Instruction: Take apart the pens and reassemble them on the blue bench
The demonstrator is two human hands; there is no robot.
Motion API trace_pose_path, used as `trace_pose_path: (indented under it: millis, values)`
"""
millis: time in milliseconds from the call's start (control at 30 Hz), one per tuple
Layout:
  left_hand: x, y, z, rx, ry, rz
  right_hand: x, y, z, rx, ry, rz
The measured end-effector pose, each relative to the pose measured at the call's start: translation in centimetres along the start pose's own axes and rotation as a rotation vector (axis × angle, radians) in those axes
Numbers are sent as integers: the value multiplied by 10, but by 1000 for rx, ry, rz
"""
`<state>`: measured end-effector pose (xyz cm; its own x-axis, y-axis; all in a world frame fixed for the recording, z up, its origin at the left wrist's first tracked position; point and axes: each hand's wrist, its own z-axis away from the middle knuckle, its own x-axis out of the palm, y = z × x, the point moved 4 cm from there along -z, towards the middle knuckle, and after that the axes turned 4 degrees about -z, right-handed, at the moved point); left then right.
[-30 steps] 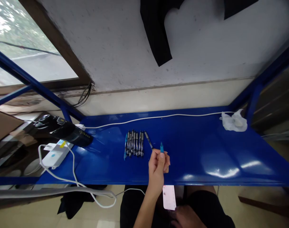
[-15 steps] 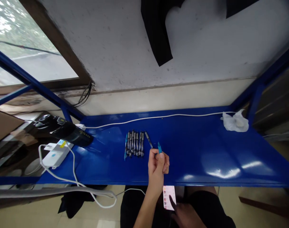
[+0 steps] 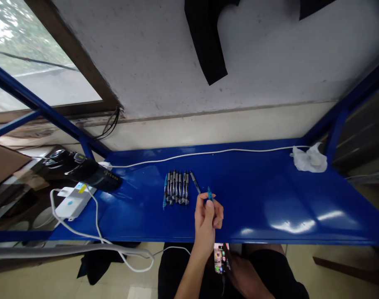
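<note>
Raised over the front of the blue table [image 3: 254, 199], my left hand [image 3: 209, 214] is closed around a blue pen [image 3: 209, 193], whose tip points up. Just beyond it lies a single grey-and-black pen [image 3: 194, 182], slanted. Further left, a row of several pens [image 3: 177, 187] lies side by side, with a blue one [image 3: 165, 192] at its left end. Below the table edge, my right hand [image 3: 243, 274] is dark and partly hidden, beside a lit phone [image 3: 219, 259] at my lap. Its fingers are too dim to make out.
A black bottle [image 3: 92, 172] leans at the table's left, over a white power strip [image 3: 74, 201] with looping white cables [image 3: 97, 216]. A thin white cord [image 3: 189, 154] runs along the back to a crumpled white bag [image 3: 310, 158] at the right.
The phone's screen has changed from a light list to a darker, colourful picture. My right hand has shifted beside the phone, its finger no longer over the screen's middle. My left hand has barely moved.
</note>
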<state>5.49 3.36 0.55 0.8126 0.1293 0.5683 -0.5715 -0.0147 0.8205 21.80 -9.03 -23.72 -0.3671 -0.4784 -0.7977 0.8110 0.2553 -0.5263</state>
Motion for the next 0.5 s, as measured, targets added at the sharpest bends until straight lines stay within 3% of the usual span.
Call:
trace_pose_path:
  millis: [200,367,500]
  values:
    - [-3,-5,1,-12,-52,-26,-2,5,-18,23,-106,96]
    - [-5,-7,2,27,-76,-35,10,13,-18,15,-54,98]
    - [-7,-9,2,10,-68,-34,7,15,-13,-3,74,126]
